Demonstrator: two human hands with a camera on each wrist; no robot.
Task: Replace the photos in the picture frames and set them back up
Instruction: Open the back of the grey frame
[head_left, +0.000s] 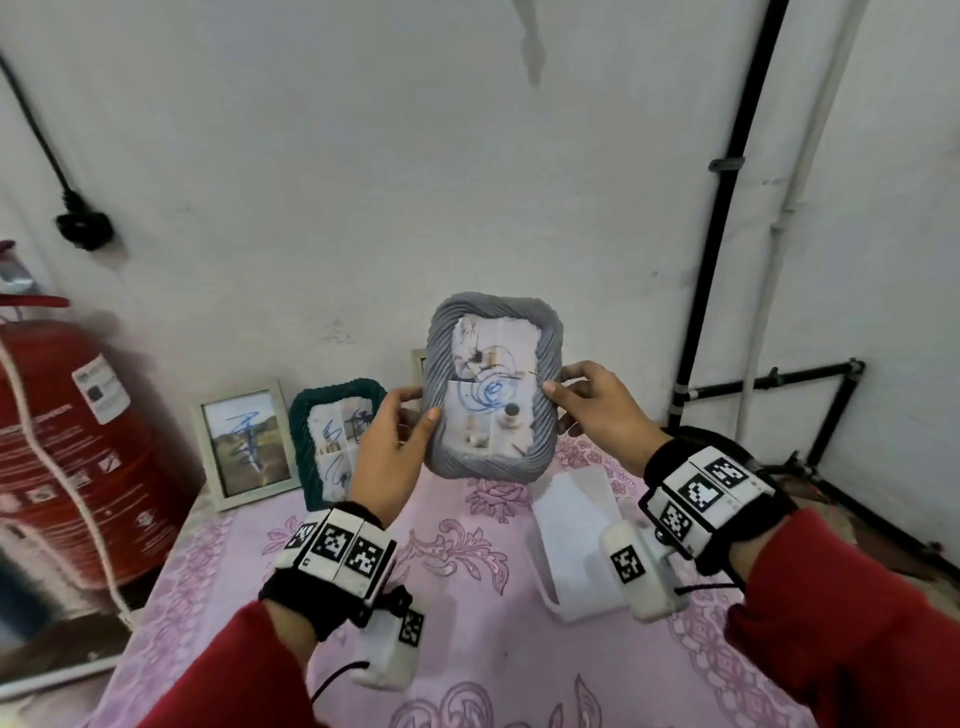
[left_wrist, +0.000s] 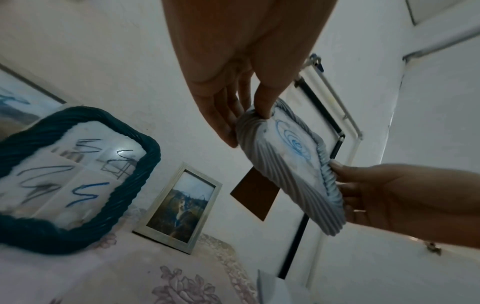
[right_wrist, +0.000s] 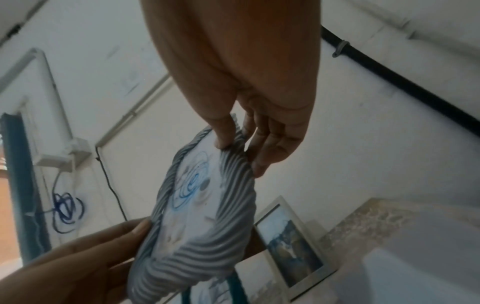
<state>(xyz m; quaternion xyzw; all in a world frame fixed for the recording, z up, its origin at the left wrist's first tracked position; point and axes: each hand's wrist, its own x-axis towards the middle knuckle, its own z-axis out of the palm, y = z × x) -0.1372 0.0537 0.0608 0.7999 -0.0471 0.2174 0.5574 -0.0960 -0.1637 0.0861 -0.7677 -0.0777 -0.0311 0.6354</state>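
- Nearest the camera, two red sleeves (head_left: 852, 618) reach forward over a pink flowered cloth (head_left: 467, 639) that covers the table; each wrist carries a black band with white blocks printed in black square patterns.
- Just past the right wrist, a white plastic piece (head_left: 576, 540) lies flat on the cloth.
- Above the cloth, both hands hold the grey frame (head_left: 493, 384) up in the air, upright and facing the person, clear of the table.
- Its border is ribbed like twisted rope, and the photo inside (head_left: 491, 387) is pale, with a blue spiral scribbled across the middle.
- The left hand (head_left: 392, 447) pinches the frame's left edge: thumb on the front of the border, fingers curled behind it.
- The right hand (head_left: 597, 410) grips the right edge the same way, with its thumb on the front rim and its fingers wrapped round the back.
- From the left wrist view, a brown stand flap (left_wrist: 255, 194) hangs out from the back of the grey frame.
- Behind the left hand, a dark green frame (head_left: 324, 441) with the same rope border stands on the cloth, its picture marked with blue and dark scribbles.
- Just to its left, a pale frame (head_left: 247, 441) with flat sides stands leaning back toward the wall, showing a landscape with blue scribble.
- Another flat-sided frame (left_wrist: 182, 207) stands at the wall behind the grey one, mostly hidden from the head camera.
- At the far left, a red fire extinguisher (head_left: 78, 436) stands beside the table.
- Farthest back, black pipes (head_left: 727, 208) run down the white wall on the right.
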